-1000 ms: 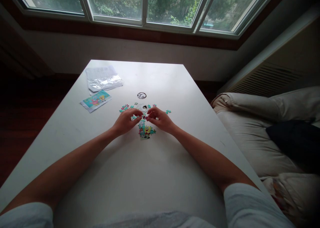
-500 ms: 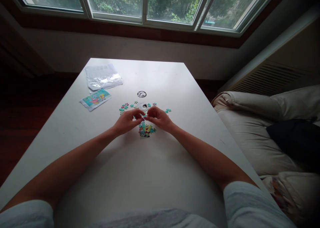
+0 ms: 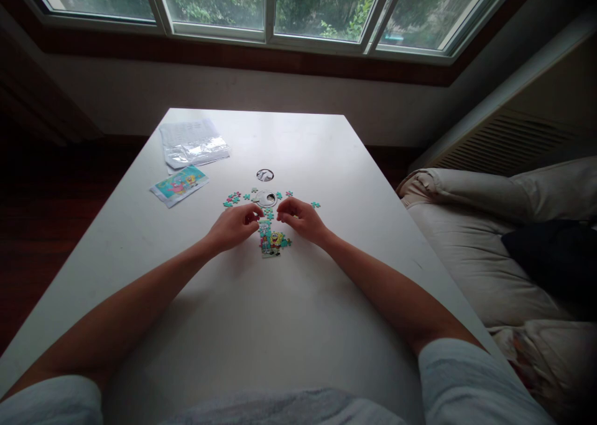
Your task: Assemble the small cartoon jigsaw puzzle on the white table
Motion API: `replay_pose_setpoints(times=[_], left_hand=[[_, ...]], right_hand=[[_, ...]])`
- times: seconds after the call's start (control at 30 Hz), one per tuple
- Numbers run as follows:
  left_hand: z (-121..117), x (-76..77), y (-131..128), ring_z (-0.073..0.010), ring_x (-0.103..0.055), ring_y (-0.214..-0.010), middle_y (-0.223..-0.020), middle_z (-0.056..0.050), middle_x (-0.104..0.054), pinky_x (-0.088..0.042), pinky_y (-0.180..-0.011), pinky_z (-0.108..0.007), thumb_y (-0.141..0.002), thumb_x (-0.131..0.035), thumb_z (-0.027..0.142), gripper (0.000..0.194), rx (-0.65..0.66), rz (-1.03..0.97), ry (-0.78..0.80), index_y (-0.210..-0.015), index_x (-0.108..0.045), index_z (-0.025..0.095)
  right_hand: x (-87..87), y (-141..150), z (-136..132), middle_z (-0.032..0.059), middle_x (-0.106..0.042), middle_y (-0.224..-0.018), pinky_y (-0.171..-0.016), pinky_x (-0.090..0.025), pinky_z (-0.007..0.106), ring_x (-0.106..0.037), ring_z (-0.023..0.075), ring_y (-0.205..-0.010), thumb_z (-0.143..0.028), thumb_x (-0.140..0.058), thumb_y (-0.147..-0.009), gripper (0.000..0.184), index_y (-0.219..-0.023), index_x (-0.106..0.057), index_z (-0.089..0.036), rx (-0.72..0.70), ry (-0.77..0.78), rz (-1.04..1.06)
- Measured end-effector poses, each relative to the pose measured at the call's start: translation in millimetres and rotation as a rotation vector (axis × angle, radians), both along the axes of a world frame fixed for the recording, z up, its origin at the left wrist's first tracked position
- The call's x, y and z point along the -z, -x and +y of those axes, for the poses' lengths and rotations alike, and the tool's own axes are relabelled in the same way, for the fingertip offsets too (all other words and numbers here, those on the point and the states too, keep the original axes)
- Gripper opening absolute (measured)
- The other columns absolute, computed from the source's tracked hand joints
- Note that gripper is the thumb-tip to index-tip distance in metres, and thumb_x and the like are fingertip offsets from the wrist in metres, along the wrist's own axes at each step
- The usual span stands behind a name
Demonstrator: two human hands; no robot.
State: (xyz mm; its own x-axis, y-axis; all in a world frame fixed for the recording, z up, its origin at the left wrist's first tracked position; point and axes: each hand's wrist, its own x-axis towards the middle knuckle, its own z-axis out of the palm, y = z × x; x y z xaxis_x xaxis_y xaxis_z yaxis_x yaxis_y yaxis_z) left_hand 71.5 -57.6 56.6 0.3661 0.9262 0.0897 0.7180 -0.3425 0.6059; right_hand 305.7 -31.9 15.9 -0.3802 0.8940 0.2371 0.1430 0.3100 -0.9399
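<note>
A small, partly joined cartoon jigsaw [image 3: 273,243] lies on the white table [image 3: 289,325], with several loose teal and pink pieces [image 3: 233,198] scattered just beyond it. My left hand [image 3: 233,226] rests at the jigsaw's left with fingers curled in a pinch. My right hand [image 3: 301,218] sits at its right, fingers also curled and pinched. The fingertips of both hands are a little apart above the jigsaw's top edge. What either pinch holds is too small to make out.
A reference picture card [image 3: 179,185] and a clear plastic bag [image 3: 192,145] lie at the table's far left. A round cable hole [image 3: 265,175] and a small round lid [image 3: 267,198] sit beyond the pieces. A cushioned sofa [image 3: 504,251] stands right of the table, windows ahead.
Both hands were pinched together fingertip to fingertip above the jigsaw; now they have drawn slightly apart and lowered toward the table.
</note>
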Motion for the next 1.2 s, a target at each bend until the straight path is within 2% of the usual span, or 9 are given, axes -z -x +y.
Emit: replay_pose_setpoints(times=[0.27,0.5,0.6,0.67,0.77,0.9,1.0,1.2], left_hand=[[-1,3.2,9,-0.0201,-0.065,-0.068,-0.080,0.002,-0.074,-0.039,-0.057,-0.029,-0.081,-0.059,0.027,0.014,0.089,0.277,0.015,-0.089,-0.071,0.029],[-1,-1.4,12,-0.0216,-0.066,-0.074,-0.084,0.002,-0.075,-0.042,-0.063,-0.030,-0.085,-0.062,0.036,0.014,0.101,0.337,0.053,-0.096,-0.070,0.031],[6,1.1,16,-0.0221,-0.066,-0.078,-0.086,0.000,-0.074,-0.044,-0.065,-0.031,-0.088,-0.061,0.038,0.014,0.039,0.311,-0.031,-0.094,-0.070,0.029],[17,8.3,24,-0.0230,-0.065,-0.083,-0.092,-0.002,-0.073,-0.047,-0.069,-0.033,-0.092,-0.057,0.037,0.017,-0.019,0.286,-0.115,-0.094,-0.071,0.027],[38,24.3,41,-0.0282,-0.061,-0.105,-0.111,-0.008,-0.071,-0.051,-0.085,-0.039,-0.094,-0.053,0.035,0.025,-0.140,0.263,-0.280,-0.104,-0.074,0.025],[56,39.5,58,-0.0281,-0.056,-0.120,-0.126,-0.008,-0.069,-0.043,-0.108,-0.044,-0.095,-0.050,0.028,0.032,-0.109,0.243,-0.334,-0.116,-0.075,0.024],[59,41.6,61,-0.0284,-0.055,-0.121,-0.126,-0.007,-0.070,-0.041,-0.108,-0.045,-0.095,-0.049,0.027,0.033,-0.119,0.236,-0.341,-0.116,-0.075,0.024],[61,40.0,70,-0.0304,-0.060,-0.107,-0.108,-0.009,-0.073,-0.045,-0.098,-0.044,-0.093,-0.052,0.027,0.025,-0.263,0.310,-0.362,-0.099,-0.076,0.022]], right_hand=[[8.4,-19,19,0.0000,-0.069,-0.079,-0.070,-0.052,0.031,-0.067,0.0167,-0.076,-0.033,-0.068,-0.083,0.015,-0.092,-0.065,-0.021,0.158,0.026,0.070],[10.6,-29,30,-0.0007,-0.067,-0.076,-0.069,-0.051,0.030,-0.064,0.0155,-0.072,-0.034,-0.070,-0.082,0.016,-0.088,-0.065,-0.020,0.211,0.037,0.091],[11.9,-30,31,-0.0008,-0.067,-0.076,-0.068,-0.050,0.029,-0.064,0.0153,-0.072,-0.033,-0.069,-0.083,0.015,-0.088,-0.065,-0.020,0.218,0.033,0.099],[14.4,-29,30,-0.0008,-0.066,-0.075,-0.068,-0.050,0.029,-0.065,0.0156,-0.072,-0.033,-0.068,-0.083,0.014,-0.088,-0.065,-0.020,0.216,0.037,0.090],[18.6,-27,29,-0.0009,-0.066,-0.075,-0.067,-0.050,0.029,-0.064,0.0156,-0.072,-0.033,-0.067,-0.082,0.015,-0.089,-0.065,-0.020,0.215,0.033,0.049],[19.3,-25,28,-0.0008,-0.067,-0.076,-0.066,-0.050,0.028,-0.064,0.0154,-0.071,-0.034,-0.066,-0.082,0.015,-0.089,-0.065,-0.021,0.224,0.011,0.009],[16.8,-27,29,-0.0006,-0.067,-0.076,-0.067,-0.050,0.029,-0.064,0.0159,-0.071,-0.033,-0.065,-0.083,0.014,-0.088,-0.065,-0.021,0.252,-0.005,0.013],[15.3,-29,30,-0.0007,-0.066,-0.075,-0.068,-0.051,0.030,-0.063,0.0158,-0.069,-0.034,-0.067,-0.082,0.014,-0.088,-0.066,-0.020,0.269,-0.002,0.042]])
